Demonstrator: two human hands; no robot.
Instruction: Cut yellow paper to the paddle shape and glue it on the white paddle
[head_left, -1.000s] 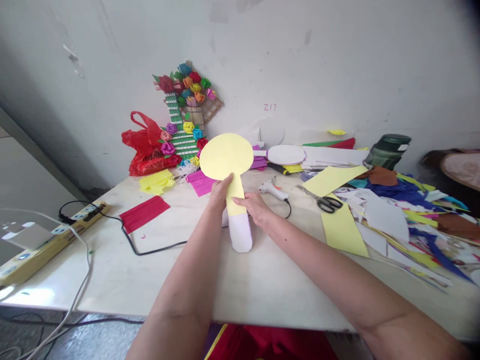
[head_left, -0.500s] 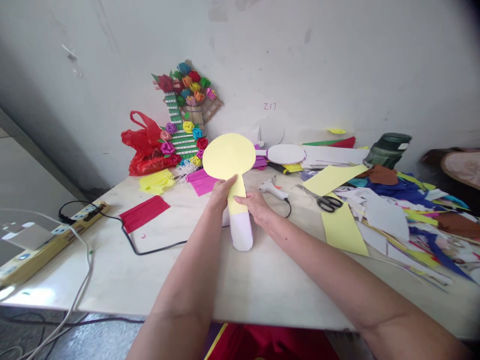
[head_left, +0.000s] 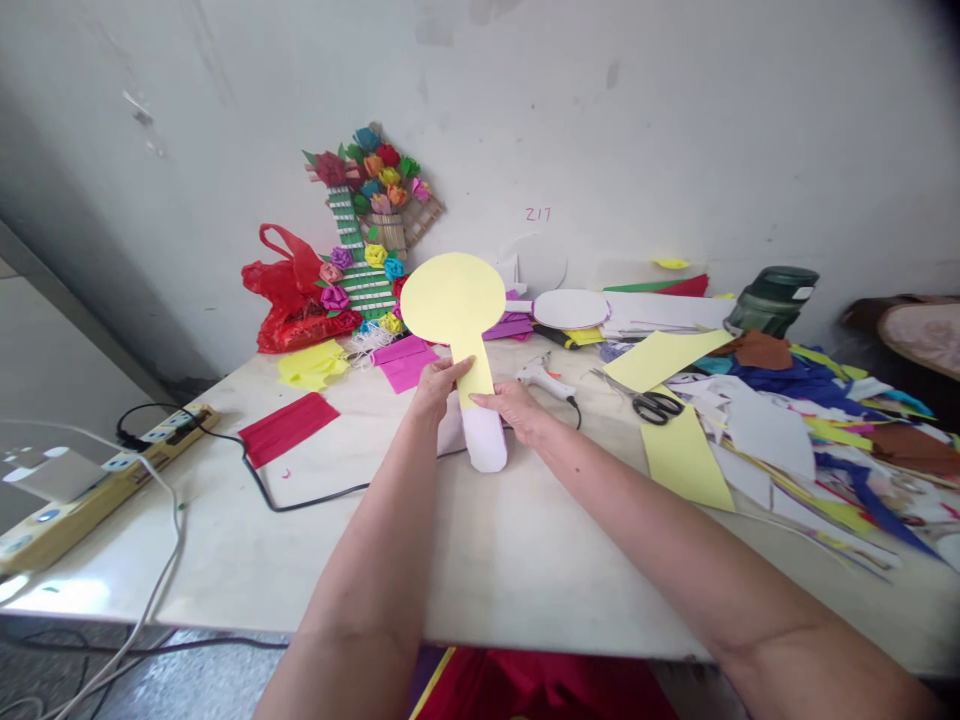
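Note:
A paddle-shaped paper cutout (head_left: 453, 298), with a round yellow head and a handle that turns white at its lower end, is held up above the table. My left hand (head_left: 438, 388) pinches the handle from the left, thumb on its front. Lower down on the right edge, my right hand (head_left: 511, 406) grips the same handle, thumb also in front. The fingers behind the paper are hidden. Just right of my right hand lies a white glue gun (head_left: 546, 376). A white oval paper piece (head_left: 571, 309) with a narrow stem rests behind it.
Black-handled scissors (head_left: 655, 406) lie by yellow paper sheets (head_left: 686, 460). Coloured scraps (head_left: 795, 400) and a dark green bottle (head_left: 775, 302) fill the right. A power strip (head_left: 105, 490), black cable, red crepe paper (head_left: 289, 428), red bag (head_left: 289, 285) and paper-flower decoration (head_left: 367, 240) are at left.
The paper paddle has tilted and shifted slightly up and to the left, its lower end rising. Both hands keep their hold on the handle.

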